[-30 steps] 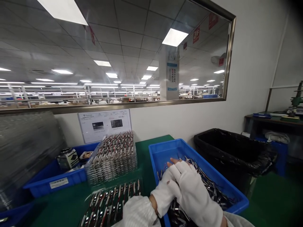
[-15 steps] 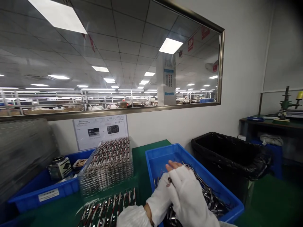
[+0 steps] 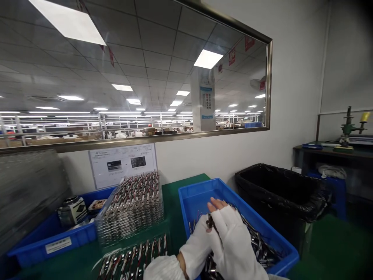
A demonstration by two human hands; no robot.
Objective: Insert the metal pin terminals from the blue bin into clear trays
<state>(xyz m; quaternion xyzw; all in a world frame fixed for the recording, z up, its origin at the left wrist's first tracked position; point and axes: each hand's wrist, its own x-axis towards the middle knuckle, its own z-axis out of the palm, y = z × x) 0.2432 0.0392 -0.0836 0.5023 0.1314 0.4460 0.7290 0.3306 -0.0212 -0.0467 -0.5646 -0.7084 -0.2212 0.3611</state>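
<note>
- The right hand and the left hand, both in white fingerless gloves, are meeting over the right blue bin, fingers closing together on a few small dark parts lifted just above the pile.
- Both hands are pinching those parts between their fingertips; which hand is carrying most of them, I cannot tell.
- The loose parts are still lying heaped in that bin, thin metal pieces with wires, filling its near half while the far half is showing bare blue floor.
- Just left of the bin, a clear tray on the green table is holding rows of laid-out pieces, partly cut off at the lower edge.
- Behind it a tray stack is standing already loaded, so a good share looks sorted, with the heap still waiting.
- Further left, another blue bin is holding a small jar.
- A black-lined waste bin is standing right of the table, and an instruction sheet is hanging on the wall under the window.
</note>
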